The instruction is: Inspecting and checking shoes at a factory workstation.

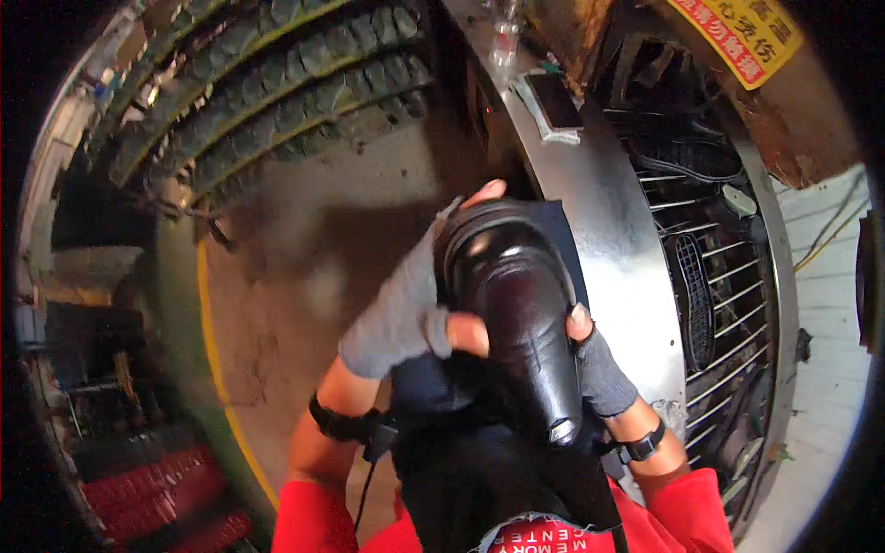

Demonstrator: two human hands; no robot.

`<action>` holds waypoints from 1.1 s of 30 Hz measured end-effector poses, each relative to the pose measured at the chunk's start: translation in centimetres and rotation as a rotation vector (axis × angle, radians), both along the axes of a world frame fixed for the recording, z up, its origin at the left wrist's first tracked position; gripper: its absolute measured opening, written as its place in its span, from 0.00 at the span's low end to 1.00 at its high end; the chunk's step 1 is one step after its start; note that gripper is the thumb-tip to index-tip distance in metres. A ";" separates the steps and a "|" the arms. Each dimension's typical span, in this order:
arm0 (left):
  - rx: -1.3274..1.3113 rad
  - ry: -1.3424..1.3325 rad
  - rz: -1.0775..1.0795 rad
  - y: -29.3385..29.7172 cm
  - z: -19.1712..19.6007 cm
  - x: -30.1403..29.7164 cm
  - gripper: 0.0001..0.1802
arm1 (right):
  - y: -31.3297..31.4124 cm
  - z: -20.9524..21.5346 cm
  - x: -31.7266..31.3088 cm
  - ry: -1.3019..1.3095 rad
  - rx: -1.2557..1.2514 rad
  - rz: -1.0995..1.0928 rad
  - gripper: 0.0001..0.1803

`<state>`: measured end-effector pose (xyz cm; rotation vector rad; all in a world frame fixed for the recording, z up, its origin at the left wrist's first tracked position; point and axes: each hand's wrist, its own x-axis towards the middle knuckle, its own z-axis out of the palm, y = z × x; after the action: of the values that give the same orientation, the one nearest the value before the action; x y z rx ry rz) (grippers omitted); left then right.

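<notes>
Both my hands hold a glossy black leather shoe (521, 304) in front of my black apron (498, 479). Its rounded toe points away from me, and its narrower end, with a small bright spot, lies towards my body. My left hand (424, 304), in a grey glove with bare fingertips, wraps the toe end from the left; the thumb presses on the upper and a fingertip shows beyond the toe. On the other side my right hand (597, 359), gloved alike, grips the edge with its thumb on top; its other fingers are hidden underneath. Dark flat material shows behind the shoe.
At my right runs a metal-edged counter (613, 240) beside a rod conveyor (724, 323) carrying a black sole (693, 300) and a dark shoe (687, 157). A phone (555, 100) and a clear bottle (504, 41) stand farther up. Loaded racks (277, 83) fill the far left.
</notes>
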<state>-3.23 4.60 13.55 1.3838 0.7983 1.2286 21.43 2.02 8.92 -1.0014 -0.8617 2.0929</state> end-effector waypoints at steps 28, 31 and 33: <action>-0.260 -0.315 0.154 -3.0 -3.2 1.6 0.55 | 3.0 8.6 4.6 -0.513 0.840 0.064 0.34; -0.255 -0.144 -0.050 -1.4 4.0 5.7 0.56 | 5.5 12.9 2.7 -0.293 0.955 -0.393 0.36; 0.019 0.111 -0.043 -1.2 4.1 6.7 0.53 | 5.2 13.1 2.5 -0.522 1.295 0.089 0.32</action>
<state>3.45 3.39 17.67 1.4875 0.8304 1.1367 23.90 7.21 21.99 -0.7098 -2.1128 0.8661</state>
